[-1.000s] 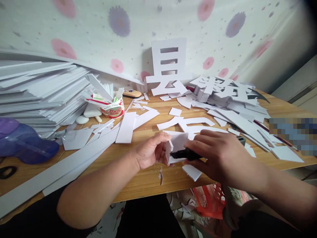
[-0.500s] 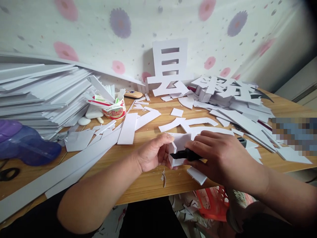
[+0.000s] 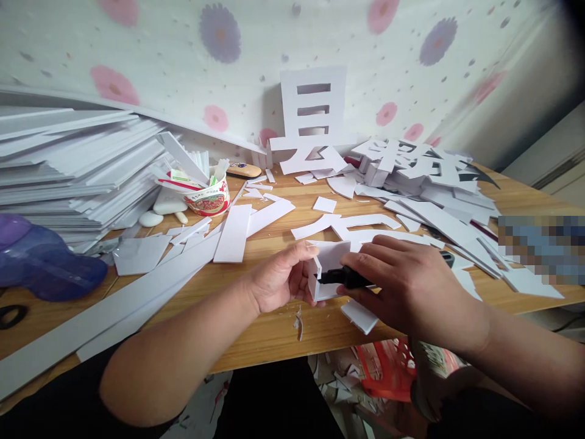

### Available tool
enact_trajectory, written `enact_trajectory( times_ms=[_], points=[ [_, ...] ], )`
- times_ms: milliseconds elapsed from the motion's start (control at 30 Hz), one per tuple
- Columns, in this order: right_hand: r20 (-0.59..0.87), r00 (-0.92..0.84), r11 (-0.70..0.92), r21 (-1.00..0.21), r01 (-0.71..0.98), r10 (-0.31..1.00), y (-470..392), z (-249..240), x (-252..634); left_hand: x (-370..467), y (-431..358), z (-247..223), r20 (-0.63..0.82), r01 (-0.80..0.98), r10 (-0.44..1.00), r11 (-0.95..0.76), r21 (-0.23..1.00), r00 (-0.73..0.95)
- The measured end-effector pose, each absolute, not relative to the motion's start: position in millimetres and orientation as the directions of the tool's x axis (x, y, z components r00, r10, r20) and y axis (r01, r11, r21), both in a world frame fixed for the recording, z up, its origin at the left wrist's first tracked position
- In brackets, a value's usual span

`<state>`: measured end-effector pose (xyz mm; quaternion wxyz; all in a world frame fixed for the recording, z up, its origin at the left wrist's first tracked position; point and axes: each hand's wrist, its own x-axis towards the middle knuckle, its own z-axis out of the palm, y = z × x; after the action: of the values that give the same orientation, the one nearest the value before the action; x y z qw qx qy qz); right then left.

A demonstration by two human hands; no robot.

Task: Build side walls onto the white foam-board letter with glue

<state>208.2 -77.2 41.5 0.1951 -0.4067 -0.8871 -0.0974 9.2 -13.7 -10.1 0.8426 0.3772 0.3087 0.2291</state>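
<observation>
My left hand (image 3: 278,279) is closed on a small box-like piece of white foam board (image 3: 337,255), thumb on its upper left edge and fingers behind and under it. The piece has a back panel and folded sides. In my right hand (image 3: 404,283) is a black utility knife (image 3: 351,277), its dark blade pointing left and touching the left wall of the piece. The blade tip sits at that wall's inner edge; how deep it goes I cannot tell. Below the hands lie a flat white offcut (image 3: 360,316) and thin shavings (image 3: 299,324) on the wooden table (image 3: 260,341).
A stack of white boards (image 3: 59,164) fills the left, beside a blue-purple bottle (image 3: 50,265) and a paper bowl (image 3: 208,200) of scraps. A white foam character (image 3: 290,100) leans at the wall. Cut pieces (image 3: 434,210) pile up right. A red plastic stool (image 3: 386,372) stands below.
The view has shifted slightly. The knife blade has moved a little up and right against the piece's left wall. Both hands keep their hold.
</observation>
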Motion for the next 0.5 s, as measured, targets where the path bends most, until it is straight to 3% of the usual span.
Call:
enact_trajectory(
  times_ms=[300,500],
  points=[
    [0.46,-0.606,0.661,0.055,0.749,0.649,-76,41,205,9,-15,-9,-0.364,-0.132,0.633,0.598,0.791,0.683],
    [0.577,-0.507,0.589,0.055,0.806,0.64,-71,48,218,9,-14,-8,-0.316,-0.143,0.641,0.558,0.817,0.699]
  ],
)
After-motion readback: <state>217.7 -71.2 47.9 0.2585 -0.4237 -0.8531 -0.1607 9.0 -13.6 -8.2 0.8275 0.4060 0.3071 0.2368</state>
